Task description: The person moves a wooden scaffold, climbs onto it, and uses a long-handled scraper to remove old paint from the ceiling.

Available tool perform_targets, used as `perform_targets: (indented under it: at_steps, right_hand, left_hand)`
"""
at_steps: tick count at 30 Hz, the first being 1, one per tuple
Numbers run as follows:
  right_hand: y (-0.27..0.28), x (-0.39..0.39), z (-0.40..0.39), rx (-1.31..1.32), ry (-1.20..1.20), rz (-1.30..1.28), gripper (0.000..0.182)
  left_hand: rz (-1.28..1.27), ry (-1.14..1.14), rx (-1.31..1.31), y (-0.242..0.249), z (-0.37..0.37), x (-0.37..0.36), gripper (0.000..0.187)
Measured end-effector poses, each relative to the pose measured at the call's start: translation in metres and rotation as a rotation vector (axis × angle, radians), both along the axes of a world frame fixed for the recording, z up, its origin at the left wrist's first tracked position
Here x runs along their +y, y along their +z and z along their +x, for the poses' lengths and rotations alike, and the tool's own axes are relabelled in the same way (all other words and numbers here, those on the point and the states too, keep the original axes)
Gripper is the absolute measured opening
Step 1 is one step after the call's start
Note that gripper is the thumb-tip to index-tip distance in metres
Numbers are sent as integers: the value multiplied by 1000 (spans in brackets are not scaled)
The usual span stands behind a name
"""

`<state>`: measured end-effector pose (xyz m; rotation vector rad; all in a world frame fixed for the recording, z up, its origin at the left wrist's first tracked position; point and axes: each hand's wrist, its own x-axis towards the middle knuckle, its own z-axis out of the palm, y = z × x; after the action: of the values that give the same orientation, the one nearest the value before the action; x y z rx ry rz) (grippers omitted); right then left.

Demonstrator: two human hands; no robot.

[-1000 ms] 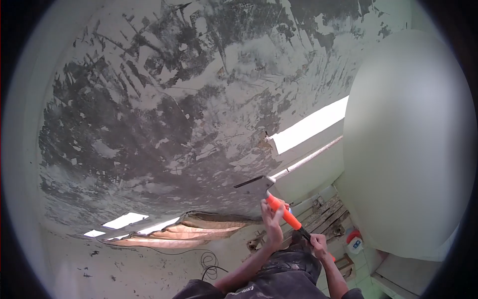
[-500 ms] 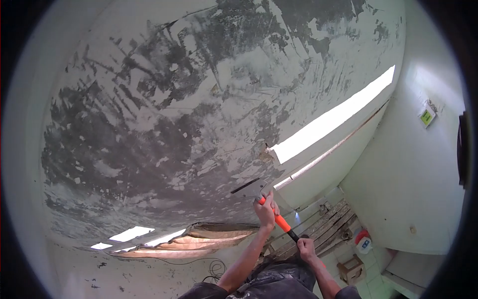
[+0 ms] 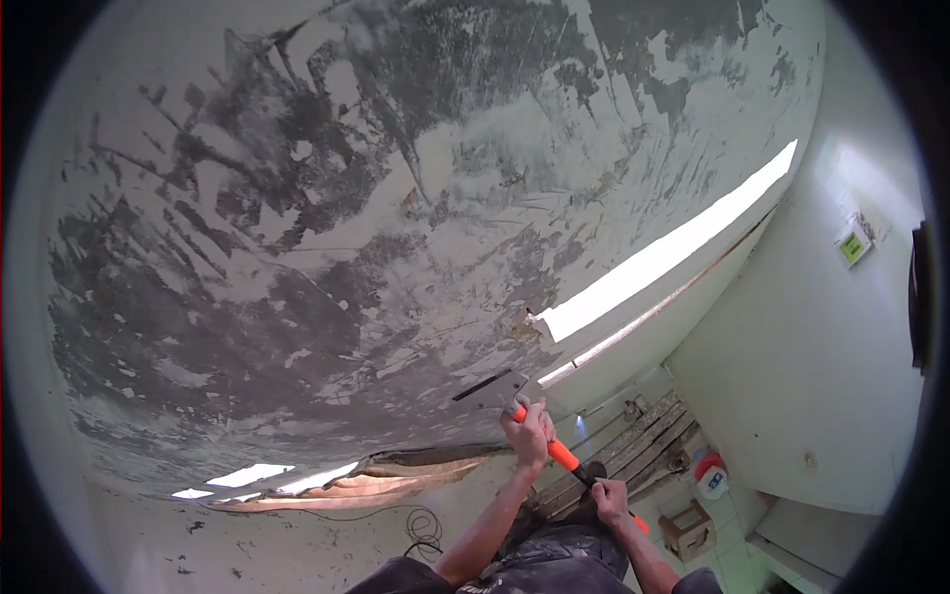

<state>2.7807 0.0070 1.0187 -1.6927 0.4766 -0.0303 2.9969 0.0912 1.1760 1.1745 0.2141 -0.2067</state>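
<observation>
A long-handled scraper with an orange and black handle (image 3: 562,454) runs diagonally in front of me. My left hand (image 3: 530,433) is closed around its upper part, just below the blade. Lower down, my right hand (image 3: 611,500) grips the black section, and an orange end pokes out beyond it. The wide grey scraper blade (image 3: 490,391) with its dark edge overlaps the patchy ceiling (image 3: 327,297), where white coating is broken by bare grey areas.
Bright window openings (image 3: 673,252) lie to the right of the blade. A brownish curtain (image 3: 396,479) hangs at lower left near a coiled cable (image 3: 424,525). Below are wooden planks (image 3: 633,445), a wooden stool (image 3: 687,530) and a white bucket with red (image 3: 711,480).
The blade now shows its flat face more, and the scraper has shifted slightly down and left in view. Both hands keep their hold; the camera view has shifted a little.
</observation>
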Motion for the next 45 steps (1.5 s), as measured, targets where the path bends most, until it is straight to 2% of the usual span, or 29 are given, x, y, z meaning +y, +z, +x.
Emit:
perform_targets:
  at_steps: [4, 8, 10, 15, 18, 19, 25, 27, 29, 31, 32, 34, 36, 38, 40, 42, 43, 45]
  right_hand:
    - [-11, -5, 15, -52, -11, -54, 35]
    - [20, -15, 18, -63, -50, -9, 38]
    - [11, -19, 17, -55, -32, -30, 39]
    - [-12, -20, 34, -82, 15, -68, 41]
    - [-22, -22, 45, -149, -24, -117, 59]
    - [-24, -26, 48, -158, -20, -120, 59]
    - [-41, -37, 36, -120, -2, -116, 58]
    - [-31, -37, 50, -109, 3, -110, 46]
    - [-26, -41, 58, -100, 17, -98, 44]
    - [-31, -40, 49, -112, 33, -119, 39]
    - [-33, -36, 39, -116, 37, -115, 39]
    - [-38, -33, 31, -140, 18, -209, 57]
    - [-22, -25, 24, -97, 18, -205, 55]
    - [-17, -24, 19, -124, -38, -261, 53]
    - [-17, -18, 11, -72, -27, -171, 52]
    - [-10, -20, 36, -104, -56, -183, 32]
    - [3, -23, 46, -130, -47, -230, 35]
    - [-5, -24, 33, -82, -39, -144, 36]
  left_hand:
    - [-33, 1, 8, -9, 5, -4, 23]
    - [-45, 8, 33, 0, 5, -9, 23]
    - [-56, 43, 14, 3, 4, -11, 27]
    - [-48, 46, -9, -10, 12, -12, 24]
    - [-46, 46, -33, -14, 10, -11, 21]
    - [-46, 35, -45, -14, 13, -13, 21]
    - [-125, 74, 37, -26, 10, -25, 22]
    - [-104, 94, 26, -14, 13, -22, 22]
    - [-107, 65, -36, 2, 20, -17, 19]
    - [-106, 94, 42, -24, 13, -21, 19]
    - [-109, 121, 118, -34, 11, -20, 19]
    - [-89, 83, 84, -27, 14, -16, 19]
    - [-101, 50, 78, -11, 12, -11, 18]
    - [-72, 53, 88, -21, 11, -19, 18]
    - [-18, 65, 118, -29, -2, -12, 17]
    - [-12, 109, 22, -7, 11, -16, 19]
    - [-159, 68, 64, 12, 16, -8, 20]
    - [-113, 56, 40, -2, 9, -12, 22]
